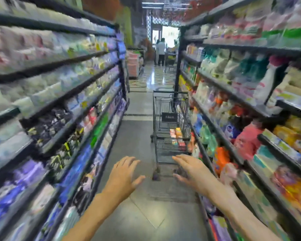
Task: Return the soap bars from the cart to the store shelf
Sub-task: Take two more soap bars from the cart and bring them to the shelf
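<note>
Cart (170, 122): centre of frame, long axis running up the aisle away from me.
Soap bars (176, 134): small packs in its basket, too blurred to tell their direction.
My left grip (124, 174): fingers spread, holding nothing.
My right grip (191, 169): fingers spread, holding nothing, short of the cart.
Shelf (233, 140): right of frame, beside the cart.

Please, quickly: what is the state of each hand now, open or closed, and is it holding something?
Left hand: open, fingers spread, holding nothing.
Right hand: open, fingers stretched toward the cart, holding nothing, not touching it.

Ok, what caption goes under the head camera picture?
Both hands reach, empty, toward a shopping cart in a store aisle.
</note>
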